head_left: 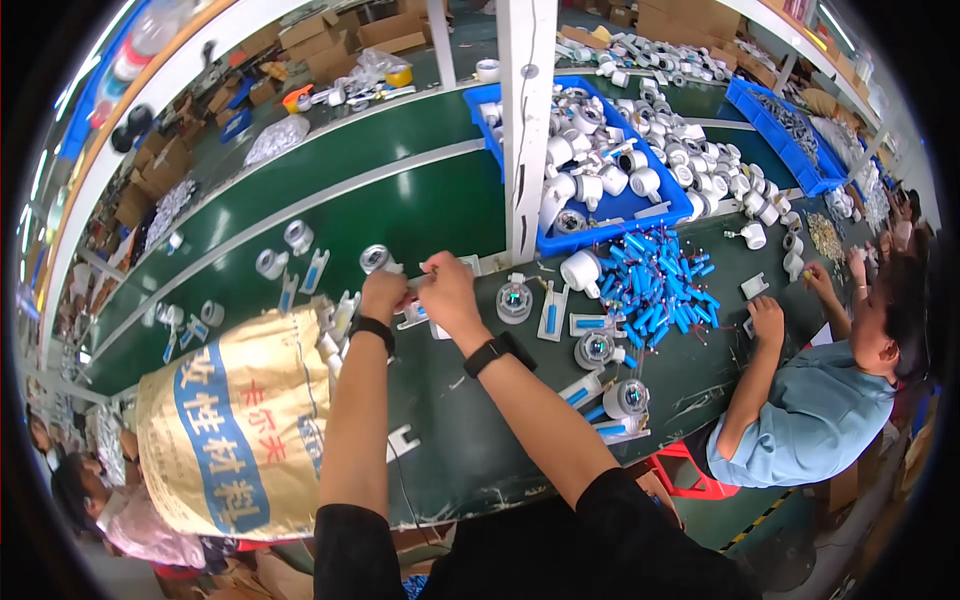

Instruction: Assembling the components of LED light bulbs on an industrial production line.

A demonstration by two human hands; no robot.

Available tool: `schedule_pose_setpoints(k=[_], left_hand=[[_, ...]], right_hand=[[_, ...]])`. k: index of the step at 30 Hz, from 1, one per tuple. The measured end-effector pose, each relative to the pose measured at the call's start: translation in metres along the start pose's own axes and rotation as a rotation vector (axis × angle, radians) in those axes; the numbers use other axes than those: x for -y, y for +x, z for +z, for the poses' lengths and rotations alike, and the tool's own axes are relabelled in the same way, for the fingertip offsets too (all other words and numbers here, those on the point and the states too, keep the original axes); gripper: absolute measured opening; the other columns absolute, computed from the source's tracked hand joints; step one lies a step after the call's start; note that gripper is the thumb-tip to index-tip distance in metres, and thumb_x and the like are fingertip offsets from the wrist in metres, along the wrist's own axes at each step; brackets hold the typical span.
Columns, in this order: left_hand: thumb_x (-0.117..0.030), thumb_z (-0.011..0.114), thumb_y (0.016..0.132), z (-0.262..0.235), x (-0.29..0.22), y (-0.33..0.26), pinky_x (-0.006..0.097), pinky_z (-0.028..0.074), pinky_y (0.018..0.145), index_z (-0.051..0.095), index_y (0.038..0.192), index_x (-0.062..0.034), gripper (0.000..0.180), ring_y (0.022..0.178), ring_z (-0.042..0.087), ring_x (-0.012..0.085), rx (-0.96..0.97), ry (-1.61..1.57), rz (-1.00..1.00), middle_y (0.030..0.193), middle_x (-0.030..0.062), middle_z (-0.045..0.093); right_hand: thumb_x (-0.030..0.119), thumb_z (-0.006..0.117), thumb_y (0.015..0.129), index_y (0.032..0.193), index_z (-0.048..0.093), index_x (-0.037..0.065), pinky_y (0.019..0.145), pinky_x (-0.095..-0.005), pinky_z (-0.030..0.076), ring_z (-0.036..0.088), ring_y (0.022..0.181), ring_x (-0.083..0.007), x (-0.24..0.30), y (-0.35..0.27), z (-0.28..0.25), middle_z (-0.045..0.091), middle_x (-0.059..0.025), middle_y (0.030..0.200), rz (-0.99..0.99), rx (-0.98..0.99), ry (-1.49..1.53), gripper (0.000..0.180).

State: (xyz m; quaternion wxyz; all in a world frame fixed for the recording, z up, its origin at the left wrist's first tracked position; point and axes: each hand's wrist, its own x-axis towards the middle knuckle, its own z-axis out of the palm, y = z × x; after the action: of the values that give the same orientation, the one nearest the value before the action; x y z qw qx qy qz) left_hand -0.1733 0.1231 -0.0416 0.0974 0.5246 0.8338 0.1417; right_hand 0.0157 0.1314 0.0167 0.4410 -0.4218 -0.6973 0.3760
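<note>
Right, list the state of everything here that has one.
Left hand, fingers bent
Right hand, fingers bent
Wristbands, worn
Paper sack, bulging and creased
Near blue bin, heaped with white housings
Far blue bin, holding grey parts
Blue cells, loosely heaped
Co-worker at right, seated

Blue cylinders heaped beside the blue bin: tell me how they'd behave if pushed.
The blue cylinders would probably roll, being round-sided. Heaped loosely at mixed angles, they may slide apart. Their smooth-looking surfaces could be slippery.
</note>
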Motion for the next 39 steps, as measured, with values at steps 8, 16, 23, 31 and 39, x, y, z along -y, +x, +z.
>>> schedule_pose_setpoints(k=[8, 16, 23, 31, 39], left_hand=[[-0.024, 0.064, 0.082, 0.003, 0.002, 0.082, 0.038, 0.058, 0.064, 0.065, 0.114, 0.0052, 0.043, 0.070, 0.073, 0.0273, -0.153, -0.518, -0.309, 0.082, 0.0182, 0.073], [-0.025, 0.063, 0.086, -0.044, -0.045, 0.017, 0.045, 0.053, 0.077, 0.068, 0.098, 0.0057, 0.033, 0.083, 0.069, 0.0380, -0.412, -0.282, 0.128, 0.086, 0.0258, 0.069], [-0.045, 0.081, 0.079, -0.011, -0.194, -0.116, 0.045, 0.052, 0.091, 0.061, 0.120, 0.0000, 0.064, 0.110, 0.064, 0.0384, -0.068, -0.290, 0.334, 0.119, 0.0246, 0.065], [-0.020, 0.076, 0.070, -0.037, -0.149, -0.165, 0.043, 0.050, 0.095, 0.061, 0.124, -0.0033, 0.059, 0.111, 0.062, 0.0393, 0.259, -0.368, 0.302, 0.117, 0.0212, 0.066], [0.011, 0.051, 0.067, -0.067, -0.087, -0.186, 0.043, 0.045, 0.104, 0.058, 0.136, -0.0107, 0.072, 0.118, 0.057, 0.0388, 0.223, -0.275, 0.353, 0.125, 0.0198, 0.061]], right_hand=[[0.011, 0.065, 0.076, 0.106, 0.064, 0.007, 0.098, -0.0486, 0.041, 0.057, 0.109, -0.0364, -0.010, 0.097, 0.023, 0.066, -0.0160, 0.107, 0.028, 0.092, -0.301, 0.030], [0.003, 0.057, 0.077, 0.106, 0.068, 0.001, 0.083, -0.0478, 0.053, 0.065, 0.096, -0.0392, 0.035, 0.029, -0.092, 0.068, -0.0196, 0.105, -0.274, 0.246, -0.314, 0.031], [0.008, 0.057, 0.090, 0.107, 0.070, 0.003, 0.081, -0.0451, 0.053, 0.066, 0.092, -0.0386, -0.014, -0.038, -0.246, 0.069, -0.0201, 0.100, -0.049, 0.190, -0.460, 0.022], [0.019, 0.078, 0.080, 0.125, 0.059, 0.000, 0.094, -0.0441, 0.049, 0.058, 0.112, -0.0390, 0.005, -0.117, -0.282, 0.061, -0.0196, 0.120, -0.012, 0.123, -0.653, 0.053], [0.014, 0.082, 0.071, 0.124, 0.056, 0.002, 0.088, -0.0454, 0.051, 0.059, 0.106, -0.0377, 0.003, -0.124, -0.215, 0.060, -0.0188, 0.112, -0.085, 0.270, -0.700, 0.060]])
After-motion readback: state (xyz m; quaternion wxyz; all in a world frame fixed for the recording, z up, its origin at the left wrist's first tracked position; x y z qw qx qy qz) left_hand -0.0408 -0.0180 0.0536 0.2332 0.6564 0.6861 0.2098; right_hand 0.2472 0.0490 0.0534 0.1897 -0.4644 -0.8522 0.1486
